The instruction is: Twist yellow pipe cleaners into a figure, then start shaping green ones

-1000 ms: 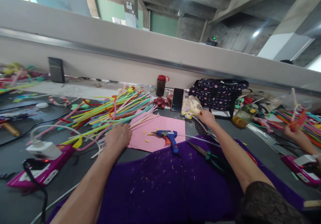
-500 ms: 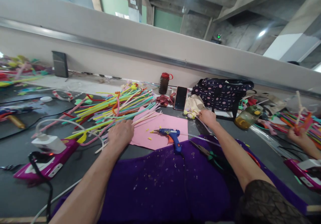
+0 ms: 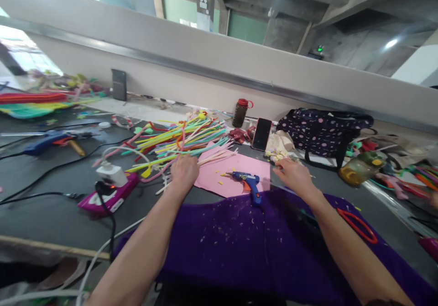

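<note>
My left hand (image 3: 185, 173) is curled palm down over pale pipe cleaners (image 3: 219, 155) at the left edge of a pink sheet (image 3: 208, 178); their ends stick out on both sides of it. Behind it lies a large heap of coloured pipe cleaners (image 3: 164, 142). My right hand (image 3: 296, 176) is bent in a pinch just in front of small pale yellow pieces (image 3: 275, 155); what its fingertips hold, if anything, cannot be made out. Between the hands, a blue glue gun (image 3: 247, 179) lies on the sheet, its nozzle pointing left, near yellow bits.
Purple cloth (image 3: 222, 242) covers the front. Red scissor-like handles (image 3: 357, 225) lie right. A power strip (image 3: 112, 201) and another glue gun (image 3: 48, 142) with cords lie left. A phone (image 3: 262, 134), red-lidded bottle (image 3: 241, 113), patterned bag (image 3: 323, 130) and amber bottle (image 3: 359, 168) stand behind.
My right hand has drawn back slightly from the pale yellow pieces towards me. The left hand stays by the pipe cleaners. The view has swung left, so the neighbour's hand is mostly out of frame.
</note>
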